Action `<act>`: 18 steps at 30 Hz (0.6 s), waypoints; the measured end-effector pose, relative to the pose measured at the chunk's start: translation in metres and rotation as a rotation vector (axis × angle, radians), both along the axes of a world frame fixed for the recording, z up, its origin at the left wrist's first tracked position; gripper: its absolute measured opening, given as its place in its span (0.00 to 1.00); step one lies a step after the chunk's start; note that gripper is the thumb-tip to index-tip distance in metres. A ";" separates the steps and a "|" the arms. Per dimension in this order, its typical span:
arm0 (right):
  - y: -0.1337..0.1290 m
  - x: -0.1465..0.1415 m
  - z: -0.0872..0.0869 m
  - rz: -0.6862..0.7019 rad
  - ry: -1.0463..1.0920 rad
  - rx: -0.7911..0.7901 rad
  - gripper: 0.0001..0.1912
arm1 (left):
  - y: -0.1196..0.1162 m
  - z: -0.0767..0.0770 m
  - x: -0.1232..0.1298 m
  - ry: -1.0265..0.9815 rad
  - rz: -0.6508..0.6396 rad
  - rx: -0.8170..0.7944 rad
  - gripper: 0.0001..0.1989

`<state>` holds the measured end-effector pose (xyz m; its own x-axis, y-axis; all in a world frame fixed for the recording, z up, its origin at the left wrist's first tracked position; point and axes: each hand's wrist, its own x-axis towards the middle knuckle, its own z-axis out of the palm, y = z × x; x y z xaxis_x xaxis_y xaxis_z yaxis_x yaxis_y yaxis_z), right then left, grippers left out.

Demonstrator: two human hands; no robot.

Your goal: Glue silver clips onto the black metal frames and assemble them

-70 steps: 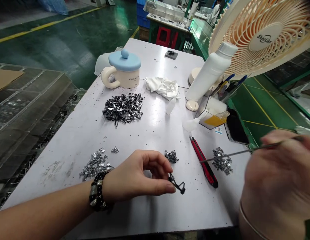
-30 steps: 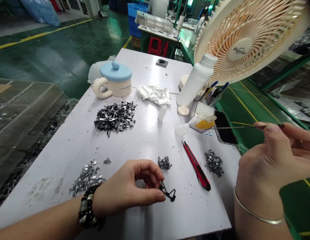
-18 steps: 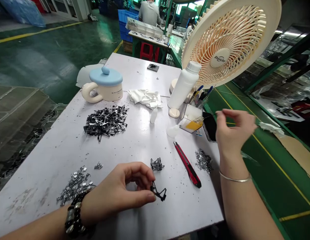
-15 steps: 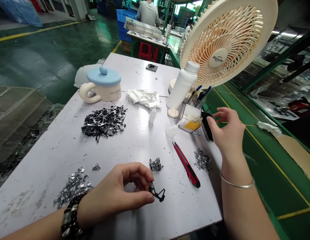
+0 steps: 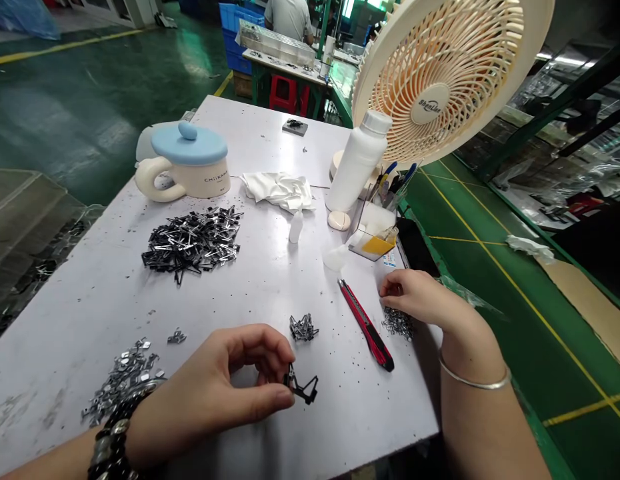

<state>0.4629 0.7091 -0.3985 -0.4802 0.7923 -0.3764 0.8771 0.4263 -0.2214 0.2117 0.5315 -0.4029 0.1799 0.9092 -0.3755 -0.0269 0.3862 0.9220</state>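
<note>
Head view: the left hand [image 5: 210, 377] pinched 1 black piece [image 5: 308, 399] near a small cluster [image 5: 303, 328]; whether the right hand [image 5: 420, 295], at the silver heap [image 5: 399, 325], gripped anything couldn't be told. The far larger dark pile [image 5: 193, 241] suggested much work was left.

Place: looking like a factory workshop, pretty obviously tbh
Green floor [image 5: 90, 100]: spreading all over the room, with yellow lines [image 5: 65, 46] running across it
White surface [image 5: 260, 293]: carrying loose piles of tiny metal bits [image 5: 121, 380], plus a big heap of black clips [image 5: 193, 241]
Back of the room: a second surface [image 5: 285, 71] is standing there, blue crates [image 5: 236, 57] are sitting beside it, a person [image 5: 289, 19] is showing just beyond
Green rack [image 5: 527, 137]: holding a bunch of clear plastic stuff
</note>
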 end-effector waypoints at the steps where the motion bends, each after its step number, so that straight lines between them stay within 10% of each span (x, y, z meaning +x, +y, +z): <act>1: 0.001 -0.001 -0.001 -0.001 -0.002 -0.003 0.06 | 0.000 0.000 0.000 0.001 -0.001 -0.001 0.09; 18: 0.007 0.018 0.006 -0.154 -0.048 0.094 0.06 | 0.000 0.003 -0.001 -0.013 -0.006 -0.006 0.10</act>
<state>0.4811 0.7166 -0.3923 -0.3340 0.8877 -0.3169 0.9421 0.3031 -0.1436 0.2106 0.5320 -0.3995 0.1900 0.9058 -0.3786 -0.0362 0.3918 0.9193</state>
